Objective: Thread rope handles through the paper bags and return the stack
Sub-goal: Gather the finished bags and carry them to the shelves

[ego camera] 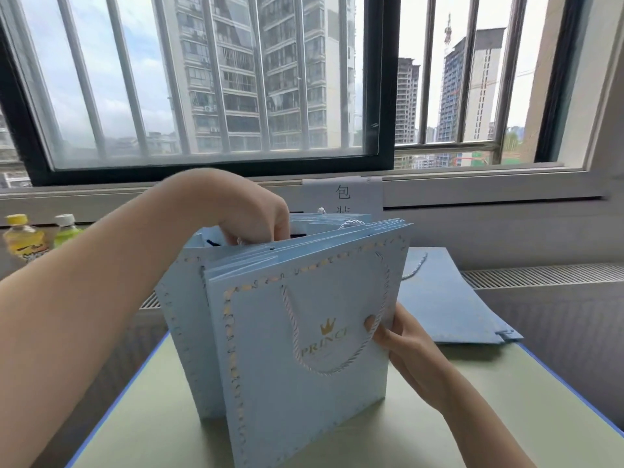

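Over the pale green tabletop (472, 393), left hand (251, 214) reaching down from above into the top of the upright bunch of light blue paper bags (270, 349), fingers curled among the top edges, whether gripping anything not visible; right hand (401, 336) gripping the right edge of the front bag, thumb pressed on its face beside the white rope handle (337, 332). Behind right, a flat stack of bags (449, 305) overhanging the tabletop's far edge, two drink bottles (37, 236) far left below the barred window (209, 82), bare tabletop near and right.
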The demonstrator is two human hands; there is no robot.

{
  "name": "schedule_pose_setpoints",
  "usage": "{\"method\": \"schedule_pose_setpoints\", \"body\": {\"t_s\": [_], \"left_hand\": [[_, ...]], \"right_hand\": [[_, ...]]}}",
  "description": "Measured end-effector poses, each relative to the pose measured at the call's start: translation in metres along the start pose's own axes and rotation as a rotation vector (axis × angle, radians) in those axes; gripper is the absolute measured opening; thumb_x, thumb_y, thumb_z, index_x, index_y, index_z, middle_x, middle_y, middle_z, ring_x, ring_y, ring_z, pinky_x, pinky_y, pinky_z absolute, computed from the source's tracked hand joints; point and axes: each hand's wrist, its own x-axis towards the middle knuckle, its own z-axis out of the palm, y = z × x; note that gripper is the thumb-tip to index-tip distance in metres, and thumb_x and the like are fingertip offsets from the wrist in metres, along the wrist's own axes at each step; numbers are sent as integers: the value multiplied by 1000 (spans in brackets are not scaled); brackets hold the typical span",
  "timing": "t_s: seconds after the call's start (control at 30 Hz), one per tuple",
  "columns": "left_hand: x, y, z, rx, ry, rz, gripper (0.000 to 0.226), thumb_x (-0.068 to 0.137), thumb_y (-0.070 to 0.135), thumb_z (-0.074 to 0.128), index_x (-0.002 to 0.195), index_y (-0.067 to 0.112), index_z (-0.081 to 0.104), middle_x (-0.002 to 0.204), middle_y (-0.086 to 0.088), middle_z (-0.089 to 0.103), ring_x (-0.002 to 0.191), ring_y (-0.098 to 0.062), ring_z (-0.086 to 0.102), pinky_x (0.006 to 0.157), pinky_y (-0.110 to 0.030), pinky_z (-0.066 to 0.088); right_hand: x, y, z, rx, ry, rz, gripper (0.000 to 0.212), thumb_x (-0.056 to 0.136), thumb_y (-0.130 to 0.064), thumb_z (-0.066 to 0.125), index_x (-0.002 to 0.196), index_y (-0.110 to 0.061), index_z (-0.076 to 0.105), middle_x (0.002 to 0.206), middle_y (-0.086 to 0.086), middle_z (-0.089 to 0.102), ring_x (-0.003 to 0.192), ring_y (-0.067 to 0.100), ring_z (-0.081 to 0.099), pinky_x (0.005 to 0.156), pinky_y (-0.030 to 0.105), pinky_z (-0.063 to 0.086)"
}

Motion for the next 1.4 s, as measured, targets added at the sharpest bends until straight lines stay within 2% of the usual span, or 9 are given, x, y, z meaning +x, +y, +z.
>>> {"method": "schedule_pose_setpoints", "body": {"t_s": [0.17, 0.4, 0.57, 0.67, 0.83, 1.0, 1.23, 1.33, 1.4], "left_hand": [[-17, -15, -1, -587, 242, 280, 29, 83, 38, 55, 100, 23, 72, 94, -5, 74, 87, -22, 69, 80, -34, 53], [-18, 18, 17, -223, 282, 430, 68, 73, 65, 23, 123, 36, 59, 134, 18, 51, 122, 1, 46, 110, -24, 27], [-20, 27, 6, -282, 105, 187, 84, 66, 73, 8, 97, 22, 67, 95, -1, 69, 74, -8, 58, 72, -23, 45], [-18, 19, 2, -449, 14, 118, 75, 75, 75, 9, 87, 18, 56, 73, -6, 52, 56, -13, 45, 52, -21, 39], [-22, 1, 12, -494, 45, 53, 69, 60, 80, 19, 96, 31, 53, 78, 4, 46, 66, -12, 47, 69, -26, 43], [-28, 4, 27, -287, 217, 220, 83, 68, 70, 9, 116, 30, 63, 116, 20, 59, 103, -2, 57, 106, -22, 31], [-32, 6, 31, -300, 216, 356, 62, 80, 66, 17, 81, 35, 71, 84, 14, 71, 76, 1, 64, 78, -15, 45], [-29, 4, 33, -268, 295, 443, 46, 82, 62, 26, 60, 46, 63, 69, 28, 60, 85, 3, 52, 85, -20, 38], [-27, -2, 32, -212, 432, 453, 32, 81, 61, 31, 79, 52, 61, 81, 27, 56, 101, 1, 43, 97, -24, 33]], "right_hand": [[0, 2, 0, 22, 28, 3, 73, 62, -53, 81, 122, -20, 57, 125, 4, 63, 119, 24, 57, 104, 48, 39], [0, 0, 2, 7, 34, 24, 81, 55, -58, 82, 121, -20, 56, 123, 3, 64, 116, 23, 58, 101, 44, 43], [-2, -3, 4, -5, 2, 17, 79, 58, -57, 81, 124, -19, 55, 124, 2, 63, 117, 22, 58, 96, 34, 48], [-1, -6, 5, -7, -10, 16, 79, 62, -55, 79, 127, -19, 53, 127, 2, 61, 120, 21, 55, 100, 38, 44], [-2, -8, 8, -23, -11, -11, 46, 82, -33, 65, 126, -21, 55, 128, 3, 60, 121, 21, 55, 99, 38, 46], [-4, -6, 14, 24, -43, 52, 56, 73, -32, 76, 124, -26, 55, 124, 3, 63, 115, 24, 59, 92, 38, 51], [-6, -11, 22, -8, -70, 73, 72, 56, -46, 86, 120, -26, 58, 121, 4, 65, 112, 24, 61, 89, 36, 53], [-8, -13, 22, 1, -44, 49, 57, 63, -31, 82, 116, -24, 61, 119, 6, 65, 111, 26, 62, 92, 41, 52], [-9, -12, 21, 26, -4, 42, 47, 66, -23, 77, 112, -20, 65, 116, 9, 67, 108, 29, 63, 90, 41, 53]]}}
